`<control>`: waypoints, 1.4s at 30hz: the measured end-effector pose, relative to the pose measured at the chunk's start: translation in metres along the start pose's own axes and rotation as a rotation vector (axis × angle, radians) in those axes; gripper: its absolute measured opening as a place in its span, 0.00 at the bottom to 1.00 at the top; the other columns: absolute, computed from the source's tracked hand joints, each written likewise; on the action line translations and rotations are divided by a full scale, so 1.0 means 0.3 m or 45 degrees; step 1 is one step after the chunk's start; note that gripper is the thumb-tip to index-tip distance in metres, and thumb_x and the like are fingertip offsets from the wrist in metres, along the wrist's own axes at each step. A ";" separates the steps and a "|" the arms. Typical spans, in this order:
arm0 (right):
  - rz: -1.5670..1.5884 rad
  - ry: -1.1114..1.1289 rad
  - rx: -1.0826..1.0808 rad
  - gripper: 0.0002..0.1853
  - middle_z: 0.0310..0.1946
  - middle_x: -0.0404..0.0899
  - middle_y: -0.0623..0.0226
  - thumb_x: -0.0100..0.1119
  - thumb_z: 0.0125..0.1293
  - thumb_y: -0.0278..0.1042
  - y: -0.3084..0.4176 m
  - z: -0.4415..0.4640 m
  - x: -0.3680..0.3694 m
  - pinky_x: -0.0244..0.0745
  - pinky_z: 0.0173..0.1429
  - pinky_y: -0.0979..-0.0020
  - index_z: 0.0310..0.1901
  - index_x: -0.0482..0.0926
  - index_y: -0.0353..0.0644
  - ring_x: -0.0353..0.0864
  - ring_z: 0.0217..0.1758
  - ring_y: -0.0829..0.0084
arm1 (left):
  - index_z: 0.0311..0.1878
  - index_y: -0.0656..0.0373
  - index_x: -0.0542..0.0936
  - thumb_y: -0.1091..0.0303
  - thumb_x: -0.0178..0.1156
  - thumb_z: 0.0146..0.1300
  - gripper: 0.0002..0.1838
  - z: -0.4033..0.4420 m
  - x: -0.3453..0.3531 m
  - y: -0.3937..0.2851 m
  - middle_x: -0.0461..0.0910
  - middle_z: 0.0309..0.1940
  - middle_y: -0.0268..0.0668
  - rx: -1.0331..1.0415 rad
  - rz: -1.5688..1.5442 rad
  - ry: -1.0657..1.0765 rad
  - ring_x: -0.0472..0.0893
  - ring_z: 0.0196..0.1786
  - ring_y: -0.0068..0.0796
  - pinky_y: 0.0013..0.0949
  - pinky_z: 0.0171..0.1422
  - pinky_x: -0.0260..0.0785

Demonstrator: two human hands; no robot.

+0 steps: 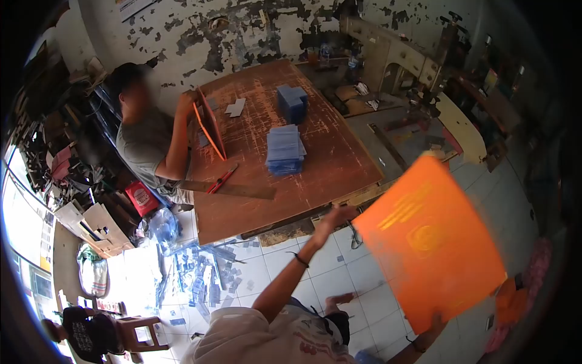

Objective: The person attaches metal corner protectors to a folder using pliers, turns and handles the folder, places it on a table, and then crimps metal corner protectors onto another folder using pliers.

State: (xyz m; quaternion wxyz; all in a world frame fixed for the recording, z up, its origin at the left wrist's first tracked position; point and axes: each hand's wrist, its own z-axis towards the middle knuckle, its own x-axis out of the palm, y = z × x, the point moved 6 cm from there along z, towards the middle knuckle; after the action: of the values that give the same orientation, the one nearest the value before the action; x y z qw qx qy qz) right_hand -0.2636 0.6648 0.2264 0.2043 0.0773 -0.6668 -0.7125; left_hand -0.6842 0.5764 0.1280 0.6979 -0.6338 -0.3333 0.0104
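Note:
A large orange folder (424, 242) with yellow lettering and an emblem is held in the air at the right of the table, tilted and slightly blurred. My left hand (337, 219) grips its left corner, close to the table's front edge. Along its lower edge, my right hand (431, 326) has hold of it, with the fingers partly hidden. A stack of bluish plastic pieces (285, 148) lies on the brown table (321, 182), and a second blue stack (291, 103) stands behind it.
A co-worker (145, 139) at the table's left side holds another orange folder (209, 127) upright. A red-handled cutter (222, 179) and a metal ruler (242, 190) lie nearby. Plastic scraps (197, 273) litter the tiled floor. A machine (394, 57) stands at the back right; a stool (142, 333) is at lower left.

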 end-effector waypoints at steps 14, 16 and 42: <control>-0.346 0.408 0.028 0.47 0.56 0.73 0.61 0.69 0.54 0.63 0.036 -0.229 0.218 0.67 0.62 0.64 0.61 0.65 0.30 0.72 0.58 0.68 | 0.46 0.67 0.79 0.64 0.63 0.64 0.15 -0.717 0.050 -0.607 0.82 0.38 0.34 0.610 0.292 -0.095 0.80 0.39 0.21 0.26 0.44 0.74; -0.283 0.228 -0.048 0.45 0.51 0.75 0.63 0.70 0.52 0.64 0.071 -0.226 0.230 0.68 0.60 0.66 0.58 0.68 0.32 0.74 0.55 0.70 | 0.41 0.67 0.80 0.67 0.69 0.58 0.14 -0.761 0.162 -0.661 0.83 0.33 0.34 0.708 0.415 -0.091 0.80 0.34 0.22 0.24 0.40 0.71; -0.658 0.125 -0.898 0.25 0.29 0.81 0.59 0.71 0.55 0.52 0.608 -0.647 0.227 0.71 0.25 0.76 0.38 0.80 0.34 0.79 0.24 0.73 | 0.37 0.60 0.75 0.28 0.59 0.52 0.37 -0.676 0.172 -0.575 0.79 0.29 0.33 0.763 0.021 0.017 0.78 0.30 0.20 0.24 0.33 0.70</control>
State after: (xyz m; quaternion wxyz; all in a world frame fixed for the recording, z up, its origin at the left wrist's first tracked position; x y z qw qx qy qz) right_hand -0.2167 0.4547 0.3973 0.0647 0.2007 -0.3311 -0.9197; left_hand -0.6173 0.3872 0.3103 0.8559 -0.4024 -0.3058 0.1098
